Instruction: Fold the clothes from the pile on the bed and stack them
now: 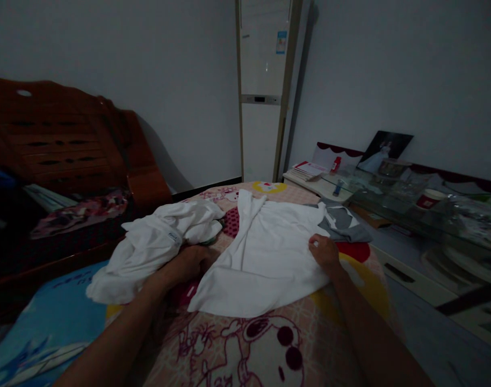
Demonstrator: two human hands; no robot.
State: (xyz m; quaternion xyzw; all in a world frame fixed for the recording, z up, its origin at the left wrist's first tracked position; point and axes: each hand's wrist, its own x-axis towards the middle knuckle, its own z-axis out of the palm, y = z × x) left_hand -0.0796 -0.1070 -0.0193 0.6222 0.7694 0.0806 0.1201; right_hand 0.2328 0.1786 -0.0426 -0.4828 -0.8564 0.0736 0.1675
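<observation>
A white shirt (273, 250) lies spread on the patterned cover, with a twisted fold along its upper left side. My right hand (325, 251) is closed on the shirt's right edge, fingers pinching the cloth. My left hand (197, 259) rests between this shirt and a crumpled pile of white clothes (149, 244). Its fingers look curled, but shadow hides whatever may be in them. Beyond my right hand lies a folded grey garment (344, 223), partly covered by the white shirt.
The cartoon-patterned cover (229, 344) lies under the clothes, with blue fabric (64, 317) at lower left. A wooden bench (68, 140) stands left, a tall air conditioner (261, 134) behind. On the right, a glass-topped cabinet (390, 196) holds a paper cup (430, 199) and a photo (384, 150).
</observation>
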